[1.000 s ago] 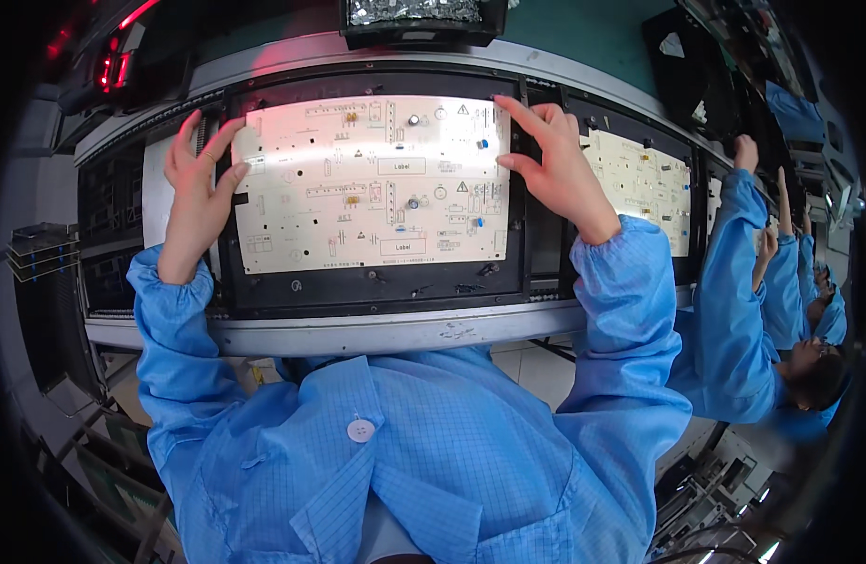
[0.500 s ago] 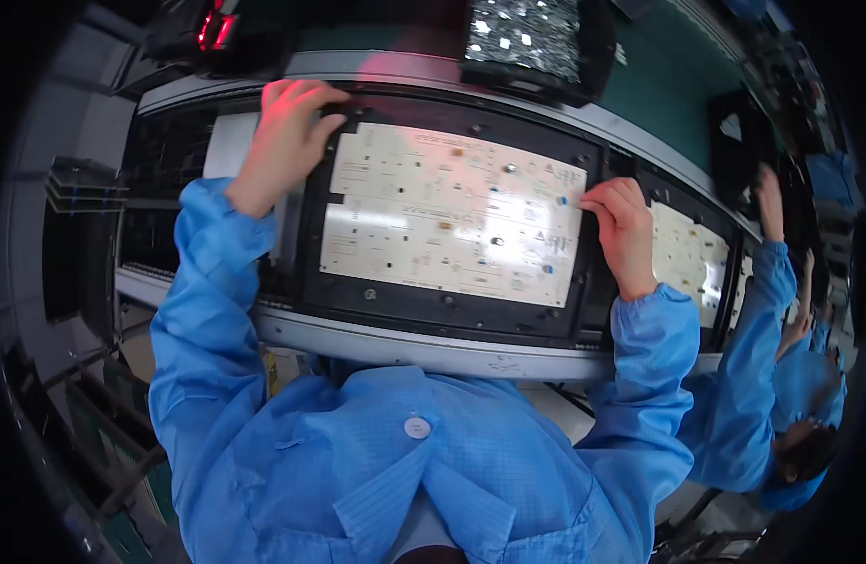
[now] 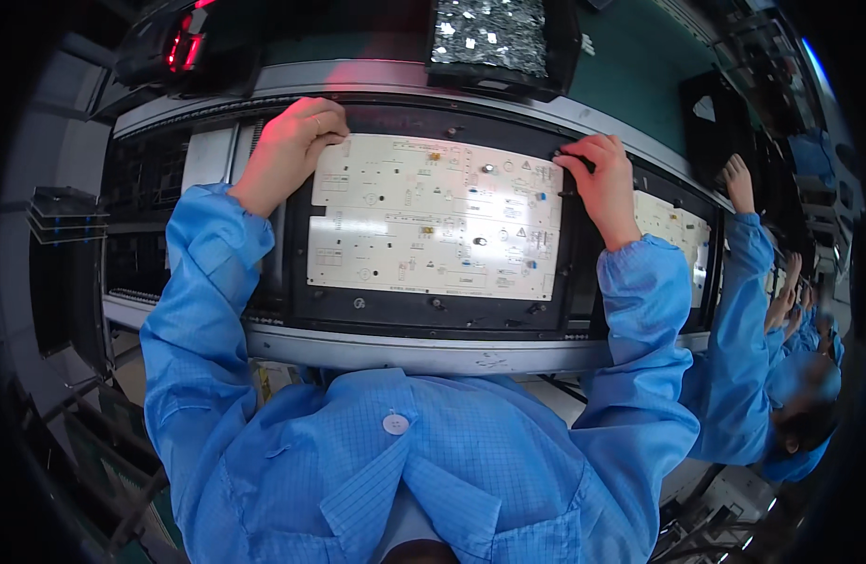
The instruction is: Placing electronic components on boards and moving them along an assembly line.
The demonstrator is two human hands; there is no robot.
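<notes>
A large white circuit board (image 3: pixel 433 221) lies in a black carrier frame (image 3: pixel 358 305) on a conveyor line. My left hand (image 3: pixel 287 150) rests with curled fingers on the board's far left corner, touching board and frame. My right hand (image 3: pixel 602 183) pinches the far right corner of the frame beside the board. Small components dot the board's surface. Both my sleeves are blue.
A black tray (image 3: pixel 503 38) of small metal parts sits beyond the line. A second board (image 3: pixel 672 235) follows on the right, where another person's hand (image 3: pixel 736 179) in a blue sleeve reaches. A red light (image 3: pixel 184 47) glows at the far left. The line's metal rail (image 3: pixel 405 352) runs nearest me.
The view has shifted, so the board and carrier now sit more to the centre. My hands have moved from the board's side edges to its far corners.
</notes>
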